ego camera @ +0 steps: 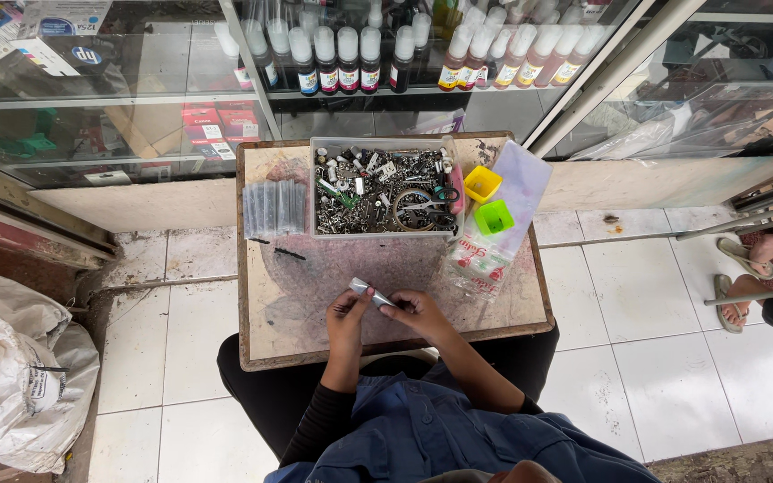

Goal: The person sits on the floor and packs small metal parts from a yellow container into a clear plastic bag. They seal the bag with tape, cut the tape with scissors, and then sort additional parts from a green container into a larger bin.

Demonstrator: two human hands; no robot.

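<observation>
Worn matt wooden table (270,331); clear plastic tray (315,188) of shiny metal parts (369,192).

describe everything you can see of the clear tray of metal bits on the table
The clear tray is a rectangular, see-through plastic box standing flat at the far edge of the small wooden table. It is open-topped and heaped with small silver and dark metal parts, with scissors lying on top at its right. Neither hand touches it; a yellow cup sits just right.
</observation>
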